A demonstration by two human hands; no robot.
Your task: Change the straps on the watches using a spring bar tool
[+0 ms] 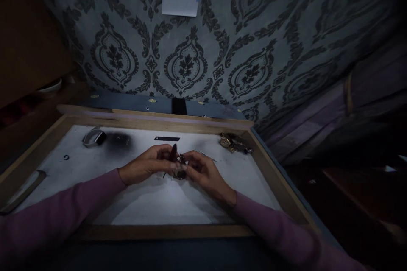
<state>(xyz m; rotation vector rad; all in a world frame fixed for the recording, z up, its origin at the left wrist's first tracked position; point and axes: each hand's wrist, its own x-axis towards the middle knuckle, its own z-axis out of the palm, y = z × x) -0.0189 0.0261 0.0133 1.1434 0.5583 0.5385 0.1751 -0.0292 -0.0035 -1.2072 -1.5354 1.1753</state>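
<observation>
Both hands meet over the middle of the white-bottomed wooden tray (165,232). Between them is a wristwatch (179,173) with a round dark face and a brownish strap (173,152) that stands up. My left hand (149,164) is closed, thumb and fingers pinching the strap side of the watch. My right hand (205,174) closes on the case's right side near the strap end. The fingers hide part of the watch, and fine detail is too dark to make out. A thin metal tool (208,156) lies just behind my right hand.
A smartwatch (94,138) lies at the tray's back left, near a small dark loop (66,157) and a curved grey band (27,190). A black strip (167,138) lies at the back. Gold-coloured watches (232,142) are heaped back right. Raised wooden sides edge the tray.
</observation>
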